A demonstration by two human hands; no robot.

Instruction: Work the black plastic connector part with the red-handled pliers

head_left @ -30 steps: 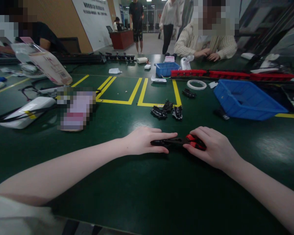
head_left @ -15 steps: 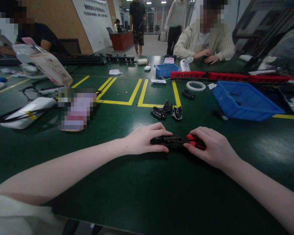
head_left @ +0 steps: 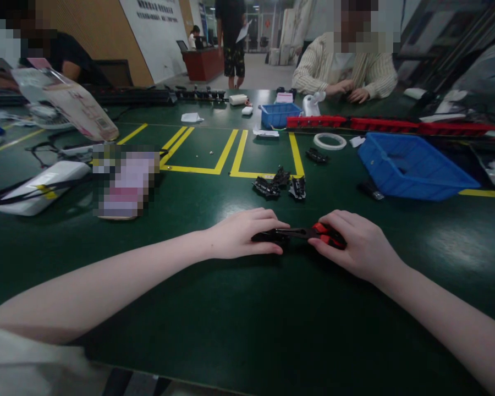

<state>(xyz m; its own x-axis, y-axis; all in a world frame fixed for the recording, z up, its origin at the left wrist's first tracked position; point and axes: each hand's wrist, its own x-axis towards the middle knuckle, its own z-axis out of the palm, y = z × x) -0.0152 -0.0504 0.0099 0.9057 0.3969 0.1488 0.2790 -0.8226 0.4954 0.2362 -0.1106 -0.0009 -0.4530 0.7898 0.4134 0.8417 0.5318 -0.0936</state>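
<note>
Likely light and stiff, the black part [head_left: 264, 236] suits end-holding: the left hand [head_left: 245, 234] pinches it between fingers, the right hand [head_left: 358, 239] wraps fingers round pliers [head_left: 301, 233].

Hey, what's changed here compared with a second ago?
The index finger of the left hand has drawn back leftward. The walking person in black has come nearer, a white sheet now showing. Neither hand let go: the left holds a black item, the right hand red-handled pliers. The loose black pieces and large blue bin stayed put.
</note>
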